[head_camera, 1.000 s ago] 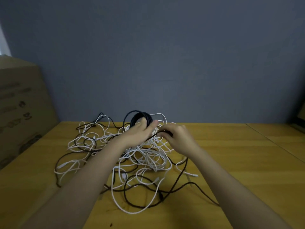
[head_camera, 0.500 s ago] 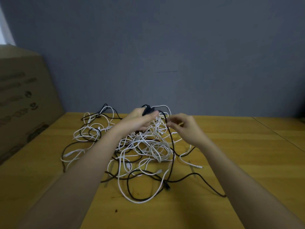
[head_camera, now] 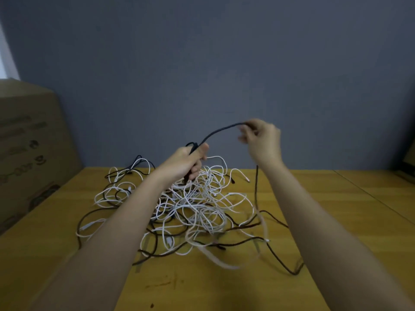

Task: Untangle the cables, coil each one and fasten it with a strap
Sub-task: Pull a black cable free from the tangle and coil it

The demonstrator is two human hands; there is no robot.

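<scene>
A tangle of white and black cables [head_camera: 197,207] lies heaped on the wooden table [head_camera: 224,286]. My left hand [head_camera: 187,161] is raised above the heap and grips a small bundle of a black cable [head_camera: 219,131]. That black cable arcs up to the right to my right hand [head_camera: 261,141], which pinches it at head height of the pile. From my right hand the cable drops straight down to the table and trails off right. No strap is visible.
A large cardboard box [head_camera: 29,149] stands at the table's left edge. A grey wall [head_camera: 213,63] runs behind the table. A dark object [head_camera: 408,158] shows at the far right edge. A seam crosses the table on the right.
Both hands have risen off the heap. My right hand moved up and to the right, drawing a length of black cable out from my left hand's bundle.
</scene>
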